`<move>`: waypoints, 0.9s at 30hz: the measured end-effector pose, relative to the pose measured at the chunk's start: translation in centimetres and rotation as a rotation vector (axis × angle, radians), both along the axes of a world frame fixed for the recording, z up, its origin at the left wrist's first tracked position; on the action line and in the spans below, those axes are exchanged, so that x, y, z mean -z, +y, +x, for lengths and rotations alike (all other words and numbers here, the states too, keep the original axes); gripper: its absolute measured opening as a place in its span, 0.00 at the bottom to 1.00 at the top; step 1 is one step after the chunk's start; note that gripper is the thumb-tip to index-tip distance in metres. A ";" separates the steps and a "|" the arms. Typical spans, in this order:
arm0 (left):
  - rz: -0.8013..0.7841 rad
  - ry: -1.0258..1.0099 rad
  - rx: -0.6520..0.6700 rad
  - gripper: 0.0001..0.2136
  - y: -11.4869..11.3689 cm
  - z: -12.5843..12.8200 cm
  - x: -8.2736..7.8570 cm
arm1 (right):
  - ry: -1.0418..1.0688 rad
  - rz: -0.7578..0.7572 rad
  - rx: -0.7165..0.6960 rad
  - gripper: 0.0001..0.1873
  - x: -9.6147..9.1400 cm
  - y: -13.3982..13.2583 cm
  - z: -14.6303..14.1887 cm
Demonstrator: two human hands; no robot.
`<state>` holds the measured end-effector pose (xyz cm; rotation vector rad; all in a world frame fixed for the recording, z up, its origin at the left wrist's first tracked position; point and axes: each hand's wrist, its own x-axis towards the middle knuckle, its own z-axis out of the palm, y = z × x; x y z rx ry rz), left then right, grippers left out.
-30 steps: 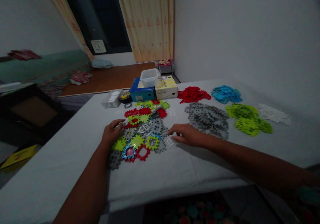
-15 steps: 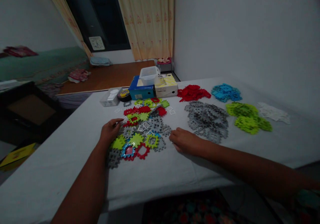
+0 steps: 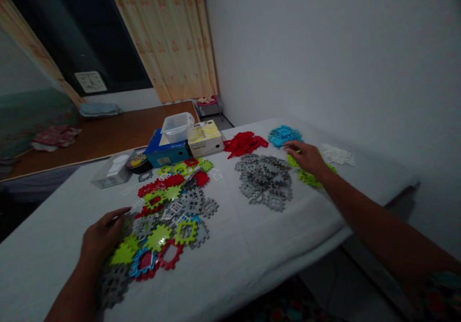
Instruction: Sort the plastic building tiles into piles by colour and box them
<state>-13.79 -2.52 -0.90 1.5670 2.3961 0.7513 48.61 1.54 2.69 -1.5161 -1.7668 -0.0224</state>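
My left hand (image 3: 103,235) rests with curled fingers on the left edge of a joined spread of interlocking plastic tiles (image 3: 169,211) in red, green, grey and blue. My right hand (image 3: 306,158) reaches far right and lies over the lime green tile pile (image 3: 308,177), fingers bent down onto it; what they grip is hidden. A grey tile pile (image 3: 264,180) lies between the two hands. A red pile (image 3: 245,143), a blue pile (image 3: 284,135) and a white pile (image 3: 336,155) sit behind.
All lies on a white sheet-covered table (image 3: 234,259). At the back stand a blue box (image 3: 167,151), a yellow-white box (image 3: 206,138), a clear tub (image 3: 176,126) and a small clear container (image 3: 112,171). A white wall runs along the right; the table edge drops off near front right.
My right hand left the joined tiles and moved right across the grey pile to the green pile. The view swung right. My left hand stayed on the tiles' left edge.
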 end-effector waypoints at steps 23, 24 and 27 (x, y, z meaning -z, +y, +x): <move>0.092 0.010 0.063 0.20 0.1 0.2 0.5 | -0.282 -0.107 -0.465 0.12 -0.4 1.8 -13.8; 0.088 0.002 0.062 0.20 0.1 0.1 0.7 | -0.337 -0.157 -0.531 0.13 0.2 1.9 -16.3; 0.085 -0.029 0.059 0.21 0.2 -0.4 1.1 | -0.466 -0.280 -0.543 0.17 1.8 3.7 -21.2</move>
